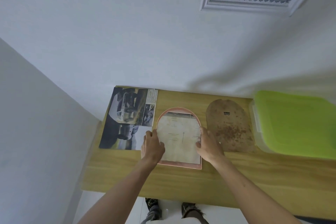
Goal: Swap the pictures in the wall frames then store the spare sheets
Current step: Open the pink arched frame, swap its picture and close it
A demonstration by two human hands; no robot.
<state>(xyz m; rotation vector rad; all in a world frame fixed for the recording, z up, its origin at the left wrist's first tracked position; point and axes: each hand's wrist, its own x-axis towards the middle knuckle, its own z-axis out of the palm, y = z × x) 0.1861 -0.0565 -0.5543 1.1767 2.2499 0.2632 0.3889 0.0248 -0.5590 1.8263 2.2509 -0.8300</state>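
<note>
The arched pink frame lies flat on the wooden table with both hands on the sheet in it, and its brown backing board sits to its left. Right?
Not quite. In the head view the brown backing board lies right of the arched pink frame; car pictures lie left.

Pink arched frame [179, 166], mottled brown backing board [230, 127], lime-green box lid [298, 123].
</note>
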